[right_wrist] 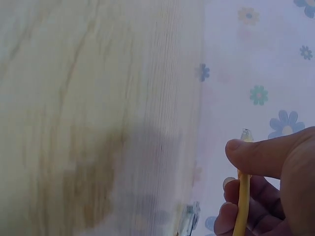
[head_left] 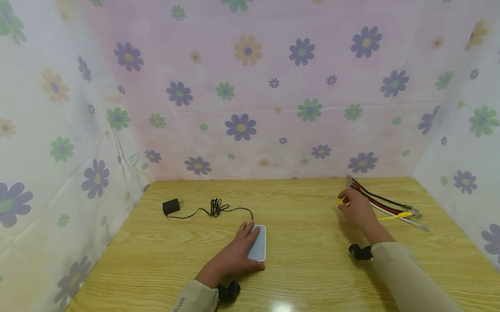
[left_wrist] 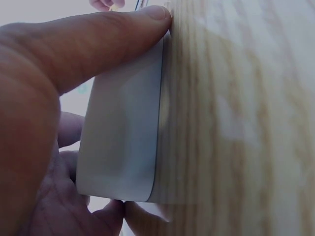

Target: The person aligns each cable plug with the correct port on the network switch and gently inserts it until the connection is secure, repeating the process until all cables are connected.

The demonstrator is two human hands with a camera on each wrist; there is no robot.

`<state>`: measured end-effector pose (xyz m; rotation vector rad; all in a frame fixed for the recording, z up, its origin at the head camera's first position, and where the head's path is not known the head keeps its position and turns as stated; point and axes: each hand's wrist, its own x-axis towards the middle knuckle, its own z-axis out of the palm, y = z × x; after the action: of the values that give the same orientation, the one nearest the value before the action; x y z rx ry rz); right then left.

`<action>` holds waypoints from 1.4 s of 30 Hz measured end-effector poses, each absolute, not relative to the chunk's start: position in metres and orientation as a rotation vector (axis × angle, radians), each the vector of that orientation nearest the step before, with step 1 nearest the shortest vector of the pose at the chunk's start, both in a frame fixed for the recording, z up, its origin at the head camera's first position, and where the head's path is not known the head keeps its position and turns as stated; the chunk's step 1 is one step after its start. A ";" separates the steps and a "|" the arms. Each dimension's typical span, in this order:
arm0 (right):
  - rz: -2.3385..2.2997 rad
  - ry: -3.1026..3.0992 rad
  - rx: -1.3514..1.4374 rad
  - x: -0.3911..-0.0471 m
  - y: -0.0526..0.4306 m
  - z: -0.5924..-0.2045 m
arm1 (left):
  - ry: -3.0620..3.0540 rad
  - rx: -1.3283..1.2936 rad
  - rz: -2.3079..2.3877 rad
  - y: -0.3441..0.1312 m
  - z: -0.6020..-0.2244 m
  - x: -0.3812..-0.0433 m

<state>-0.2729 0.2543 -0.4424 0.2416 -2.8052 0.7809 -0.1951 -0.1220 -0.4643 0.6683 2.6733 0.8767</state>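
Sleeves (head_left: 411, 279) | wood-grain table (head_left: 303, 264) | 3 floral walls (head_left: 267, 68) | left fingers (head_left: 248, 229) gripping white box (head_left: 258, 247) | right fingers (right_wrist: 226, 216) pinching yellow cable (right_wrist: 242, 201)

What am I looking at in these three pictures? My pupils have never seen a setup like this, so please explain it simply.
There is no robot here: a person works with two bare hands. The wide picture comes from a camera on the head, looking forward and down; the two close-ups come from cameras worn on the wrists.

On the wood-grained table, the left hand grips a flat white box with a grey top. A partly bundled black cord runs from a black plug adapter towards it.

The right hand pinches a yellow cable near its clear plug. Beside that hand lie black, red and white cables. Flowered sheeting surrounds the table.
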 end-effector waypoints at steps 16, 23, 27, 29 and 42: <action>0.939 -2.864 0.279 -0.263 0.228 -0.449 | 2.672 0.672 0.889 -0.122 -0.464 -0.194; 1.053 -2.852 0.223 -0.262 0.221 -0.457 | 2.679 0.663 0.884 -0.121 -0.464 -0.194; 1.093 -2.846 0.181 -0.260 0.216 -0.458 | 2.680 0.661 0.883 -0.121 -0.465 -0.194; 1.102 -2.842 0.164 -0.259 0.214 -0.458 | 2.678 0.662 0.884 -0.121 -0.464 -0.194; 1.319 -2.841 0.100 -0.254 0.198 -0.460 | 2.666 0.658 0.891 -0.121 -0.460 -0.193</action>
<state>-0.2541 0.1976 -0.4601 0.0999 -2.8406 1.3194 -0.1930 -0.1214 -0.4602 0.6577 2.6661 0.8913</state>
